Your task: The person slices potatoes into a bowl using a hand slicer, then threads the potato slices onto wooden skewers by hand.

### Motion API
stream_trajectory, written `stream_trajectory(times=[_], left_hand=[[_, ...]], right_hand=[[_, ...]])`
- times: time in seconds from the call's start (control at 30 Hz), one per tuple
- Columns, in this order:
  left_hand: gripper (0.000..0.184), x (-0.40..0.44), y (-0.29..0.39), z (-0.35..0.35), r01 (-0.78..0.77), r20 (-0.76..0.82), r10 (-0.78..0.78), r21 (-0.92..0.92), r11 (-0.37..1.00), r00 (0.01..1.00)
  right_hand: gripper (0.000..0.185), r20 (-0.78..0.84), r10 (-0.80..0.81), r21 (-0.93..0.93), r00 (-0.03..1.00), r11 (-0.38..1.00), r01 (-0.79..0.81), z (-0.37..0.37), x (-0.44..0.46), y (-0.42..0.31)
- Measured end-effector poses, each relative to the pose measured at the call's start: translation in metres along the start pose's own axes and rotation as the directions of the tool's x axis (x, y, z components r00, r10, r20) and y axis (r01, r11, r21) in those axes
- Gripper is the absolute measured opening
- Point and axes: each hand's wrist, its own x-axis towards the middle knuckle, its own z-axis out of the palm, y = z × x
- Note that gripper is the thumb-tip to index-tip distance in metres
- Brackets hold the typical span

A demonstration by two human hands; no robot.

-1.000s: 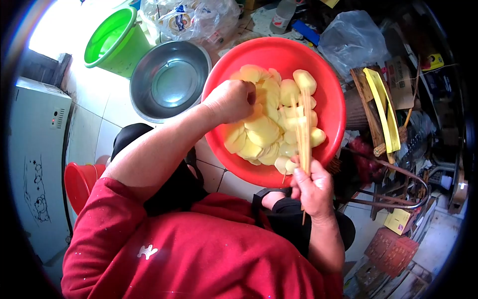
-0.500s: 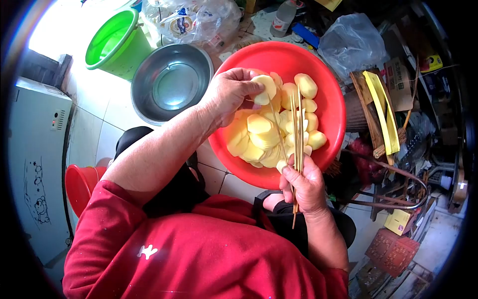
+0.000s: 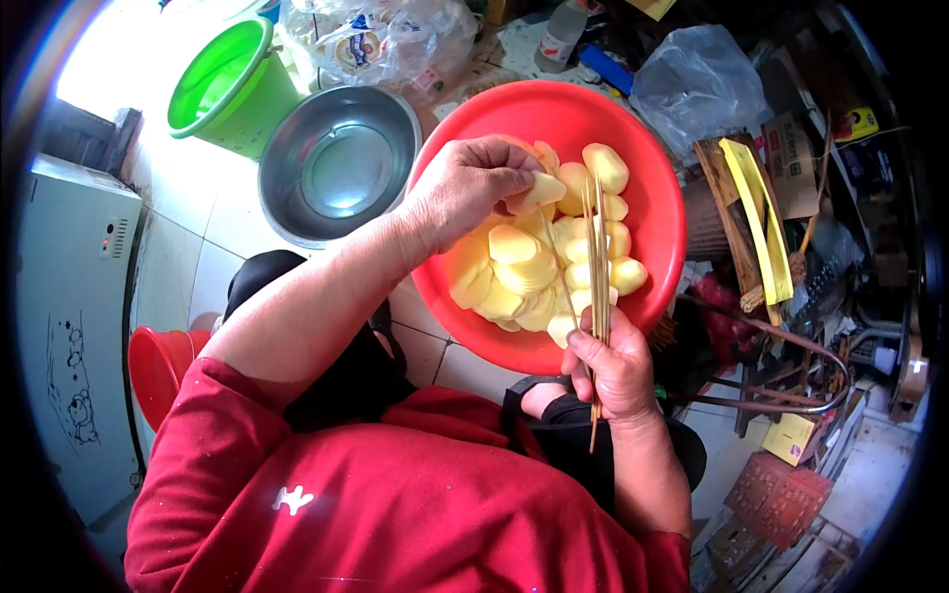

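Note:
My left hand (image 3: 474, 186) pinches a pale yellow potato slice (image 3: 537, 192) between thumb and fingers, above a red basin (image 3: 539, 107). In my right hand (image 3: 615, 364) is a bundle of thin bamboo skewers (image 3: 598, 259), closed in the fingers and pointing away from me. One skewer (image 3: 560, 259) slants apart from the bundle, its far end at the slice; I cannot tell whether it pierces it. Below the hands, the basin holds many potato slices (image 3: 514, 262) and some whole peeled potatoes (image 3: 605, 168).
A steel basin (image 3: 381, 119) stands at the left, beside a green bucket (image 3: 208, 124). A red bucket (image 3: 148, 371) is near my left side, by a white cabinet (image 3: 79, 257). Plastic bags (image 3: 700, 89), a bottle (image 3: 561, 40) and wood pieces (image 3: 727, 208) lie around the basin.
The potato slice in my left hand has tilted from nearly face-on and moved slightly right. My right hand and the skewers have shifted a little to the right.

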Motion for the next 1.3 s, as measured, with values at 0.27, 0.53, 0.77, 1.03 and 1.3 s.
stream_trajectory(times=[0.27,0.53,0.77,1.03,1.3], left_hand=[[0.017,-0.003,0.003,0.004,0.181,-0.061,-0.196,-0.193,0.964,0.979],[0.017,0.002,-0.001,0.003,0.124,0.007,-0.126,-0.236,0.964,0.992],[0.019,-0.008,-0.007,0.011,0.18,0.114,-0.175,-0.042,0.983,0.978],[0.02,0.006,0.008,-0.006,0.044,-0.071,-0.062,-0.228,0.973,0.996],[0.024,-0.001,-0.001,0.004,0.155,0.042,-0.155,0.012,0.988,0.987]], right_hand=[[0.01,0.029,-0.057,-0.075,0.998,0.995,0.06,0.004,-0.001,0.002],[0.013,0.024,-0.113,-0.039,0.993,0.993,0.114,0.006,0.001,0.008],[0.016,-0.017,-0.146,-0.07,0.989,0.987,0.145,0.011,0.004,0.007],[0.014,-0.071,-0.141,-0.035,0.987,0.99,0.139,0.006,0.007,0.007],[0.016,-0.11,-0.198,-0.047,0.974,0.98,0.193,0.009,0.005,0.01]])
